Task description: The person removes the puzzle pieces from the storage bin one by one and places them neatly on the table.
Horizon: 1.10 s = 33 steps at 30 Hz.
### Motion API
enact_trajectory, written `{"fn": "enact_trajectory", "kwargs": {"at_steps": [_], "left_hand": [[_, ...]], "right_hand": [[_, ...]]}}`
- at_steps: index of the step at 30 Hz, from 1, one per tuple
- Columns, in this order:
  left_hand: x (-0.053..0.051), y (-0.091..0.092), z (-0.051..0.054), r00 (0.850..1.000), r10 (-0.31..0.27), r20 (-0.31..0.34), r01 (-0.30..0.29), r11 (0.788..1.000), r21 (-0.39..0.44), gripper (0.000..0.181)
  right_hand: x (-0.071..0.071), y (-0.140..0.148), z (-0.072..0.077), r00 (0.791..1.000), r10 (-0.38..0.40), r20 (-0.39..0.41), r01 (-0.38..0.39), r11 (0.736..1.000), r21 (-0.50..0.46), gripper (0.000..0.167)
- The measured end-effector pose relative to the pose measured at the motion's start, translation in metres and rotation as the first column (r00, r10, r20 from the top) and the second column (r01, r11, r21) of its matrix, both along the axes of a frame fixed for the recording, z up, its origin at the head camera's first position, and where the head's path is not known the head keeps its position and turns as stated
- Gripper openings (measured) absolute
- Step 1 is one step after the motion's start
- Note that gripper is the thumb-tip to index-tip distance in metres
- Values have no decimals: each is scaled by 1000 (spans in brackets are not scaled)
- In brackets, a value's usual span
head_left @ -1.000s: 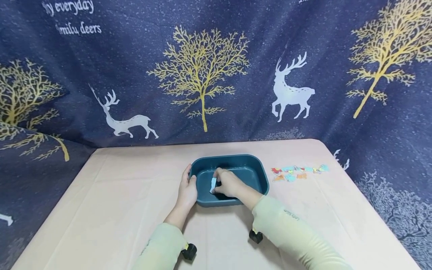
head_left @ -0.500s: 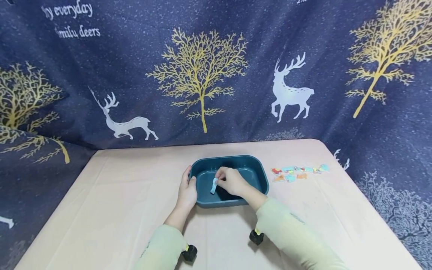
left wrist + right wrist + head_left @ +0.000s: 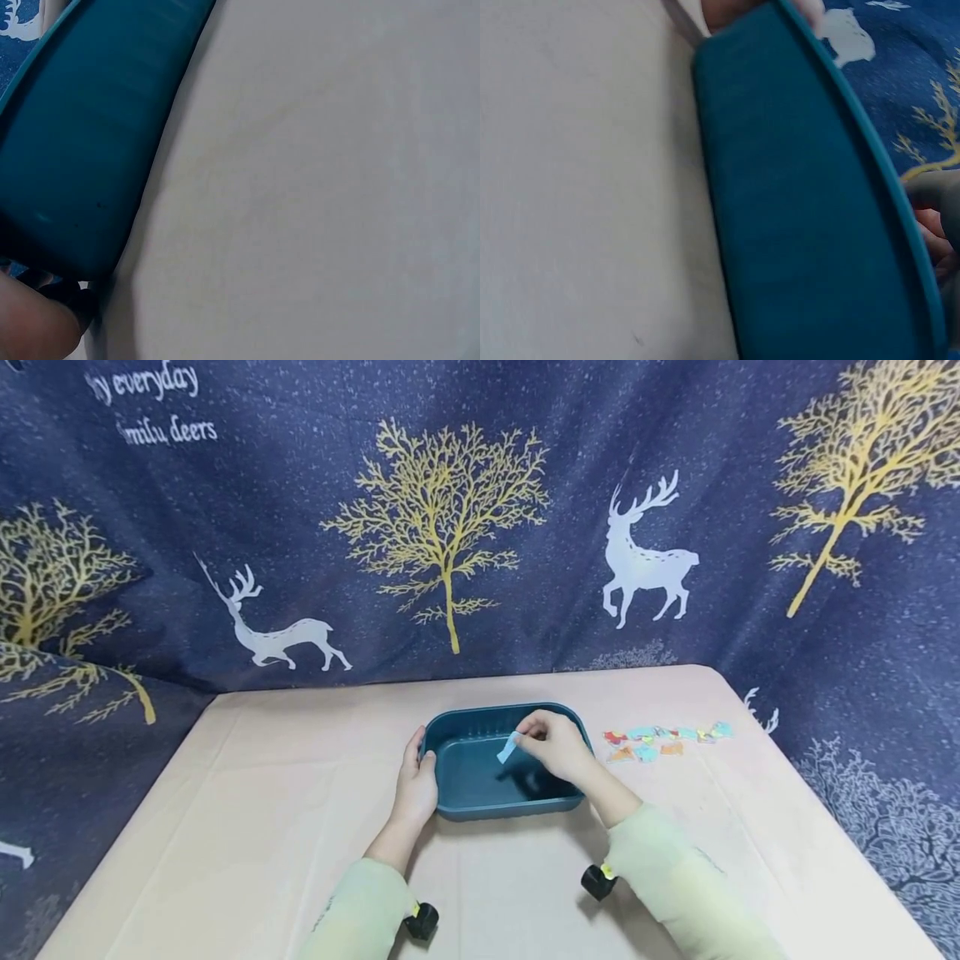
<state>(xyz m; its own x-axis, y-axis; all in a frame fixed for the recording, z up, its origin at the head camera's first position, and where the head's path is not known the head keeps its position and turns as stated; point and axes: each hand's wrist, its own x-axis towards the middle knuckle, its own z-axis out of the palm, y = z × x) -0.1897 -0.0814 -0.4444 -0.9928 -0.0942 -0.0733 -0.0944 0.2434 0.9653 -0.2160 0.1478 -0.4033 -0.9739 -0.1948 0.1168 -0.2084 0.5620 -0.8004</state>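
Observation:
A dark teal plastic basin [image 3: 472, 810] sits on the table, its inside bare apart from shadow. My left hand [image 3: 415, 785] grips its left end, fingers along the outer wall and thumb at the rim; part of that thumb [image 3: 34, 322] shows in the left wrist view. Over the basin's right half, my right hand [image 3: 558, 747] pinches a narrow light-blue puzzle piece [image 3: 508, 747] between thumb and fingers. The piece hangs tilted, above the basin floor. In the right wrist view the basin wall [image 3: 802, 187] hides much of the right hand [image 3: 937, 232].
Right of the basin lie several colourful puzzle pieces [image 3: 645, 735] in two rows, red, light blue, yellow and orange. A pale cloth covers the table [image 3: 247, 827]. Behind it hangs a dark blue curtain [image 3: 525, 610] printed with deer and trees.
My right hand has lifted the light-blue puzzle piece from the basin floor and carried it to the right. The left hand and basin stay in place.

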Motion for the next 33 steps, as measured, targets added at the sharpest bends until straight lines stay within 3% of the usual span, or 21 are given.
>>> {"fn": "enact_trajectory", "kwargs": {"at_steps": [12,24,33], "left_hand": [[-1,0,1,1000,-7,-14,7,1000,11,50],[0,0,-1,1000,2,-16,-2,1000,15,50],[0,0,-1,1000,-7,-28,7,1000,11,51]], "right_hand": [[11,43,15,994,-101,42,106,984,-141,20],[26,109,10,984,-174,45,179,967,-179,36],[38,169,6,959,-266,97,279,944,-173,49]]}}
